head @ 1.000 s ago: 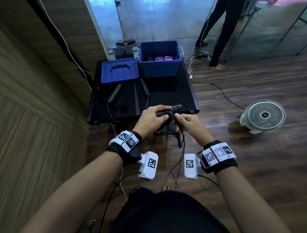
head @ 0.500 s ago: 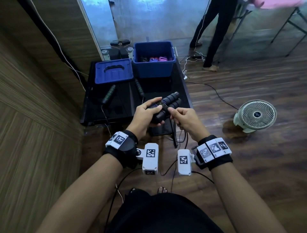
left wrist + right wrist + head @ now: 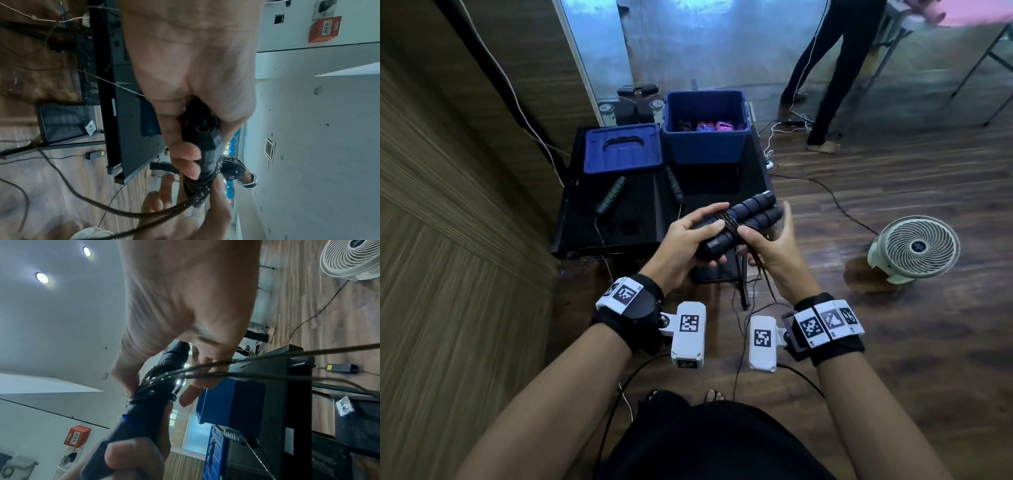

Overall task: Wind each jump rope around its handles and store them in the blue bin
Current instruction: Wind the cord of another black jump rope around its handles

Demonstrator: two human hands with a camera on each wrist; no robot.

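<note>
Dark wood flooring and a low black surface (image 3: pixel 619 219) frame the work, and above the near edge of that surface we hold the pair of black handles (image 3: pixel 743 222) side by side, raised higher and tilted further than a second ago, when they sat lower by the table edge. Our left hand (image 3: pixel 688 240) grips the near ends of the handles, fingers curled over the top, while our right hand (image 3: pixel 767 240) pinches the cord (image 3: pixel 729 221) with the thumb against the bundle and its other fingers spread loosely. Several turns of cord now band the middle of the handles, where half a second ago fewer showed; a length of cord trails down toward the floor, so we judge the winding well along but unfinished. Further out on the surface lie two more handles (image 3: pixel 613 198) of an unwound rope. Behind them the blue bin (image 3: pixel 705 144) stands open with wound ropes inside, its lid (image 3: pixel 623 150) just beside it. To our right a white fan (image 3: pixel 914 246) sits on the floor.
</note>
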